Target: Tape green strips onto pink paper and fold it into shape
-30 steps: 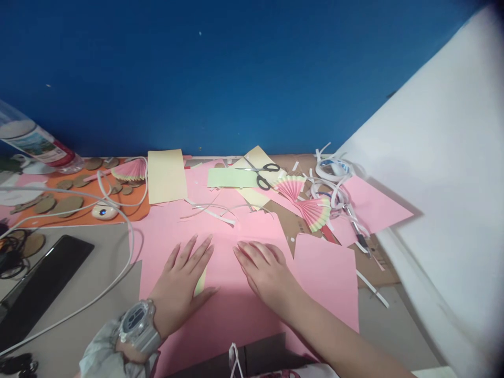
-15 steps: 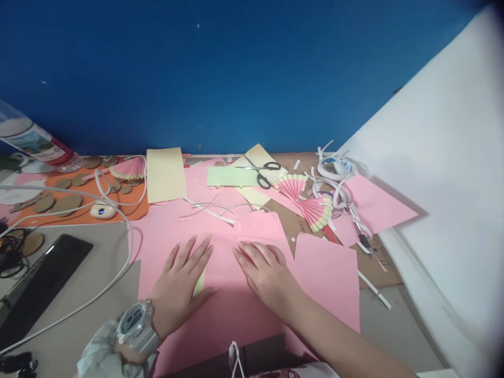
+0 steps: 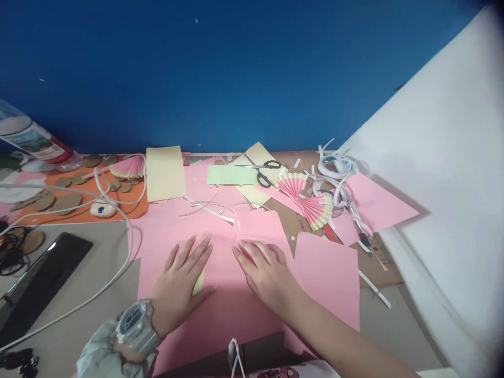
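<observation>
My left hand (image 3: 179,283), with a grey watch on the wrist, lies flat and open on a large pink paper sheet (image 3: 228,310) on the table. My right hand (image 3: 265,273) lies flat beside it on the same sheet, fingers stretched out. A sliver of pale green paper (image 3: 200,282) shows under the pink sheet by my left thumb. Neither hand holds anything.
Black-handled scissors (image 3: 264,172) lie beyond on green and cream papers. Folded pink paper fans (image 3: 315,209) and white tape strips (image 3: 334,173) lie at the right. White cables (image 3: 118,220), a dark keyboard (image 3: 39,283), a bottle (image 3: 27,137) and an orange sheet (image 3: 79,210) lie left. A white board (image 3: 441,199) slants at right.
</observation>
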### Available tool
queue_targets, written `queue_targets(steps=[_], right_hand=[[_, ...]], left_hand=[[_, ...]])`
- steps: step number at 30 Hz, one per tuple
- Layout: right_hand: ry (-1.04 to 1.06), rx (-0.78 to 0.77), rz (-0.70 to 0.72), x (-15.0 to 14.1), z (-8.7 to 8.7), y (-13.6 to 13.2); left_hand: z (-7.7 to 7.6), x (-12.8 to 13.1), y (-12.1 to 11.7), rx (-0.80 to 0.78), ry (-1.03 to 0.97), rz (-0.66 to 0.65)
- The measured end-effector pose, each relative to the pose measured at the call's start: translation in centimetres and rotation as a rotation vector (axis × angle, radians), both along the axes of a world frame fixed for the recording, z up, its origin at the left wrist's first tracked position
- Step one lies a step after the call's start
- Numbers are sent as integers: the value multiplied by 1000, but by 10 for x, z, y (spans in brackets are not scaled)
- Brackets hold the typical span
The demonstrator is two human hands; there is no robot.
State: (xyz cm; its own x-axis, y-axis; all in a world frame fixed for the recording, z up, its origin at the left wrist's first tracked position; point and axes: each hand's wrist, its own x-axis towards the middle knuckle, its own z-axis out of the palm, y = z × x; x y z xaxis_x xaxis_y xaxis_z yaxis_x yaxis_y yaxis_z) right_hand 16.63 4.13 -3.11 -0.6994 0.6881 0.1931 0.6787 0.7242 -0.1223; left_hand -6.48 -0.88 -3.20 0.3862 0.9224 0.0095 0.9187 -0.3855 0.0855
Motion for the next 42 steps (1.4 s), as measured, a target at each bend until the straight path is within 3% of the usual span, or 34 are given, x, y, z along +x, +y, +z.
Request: queue_targets(steps=[16,25,32,42], right_hand=[[-93,-6,10,0,5,-2],[-74,13,-7,-1,4,-2],[-97,-25,-27,-1,5,-3],[-117,-43,-37,0,5,-4]], left_hand=[[8,-5,-26,19,13,103],[6,20,-7,5,-35,232],[6,22,-10,9,-49,298],[7,18,-9,-55,-22,194]])
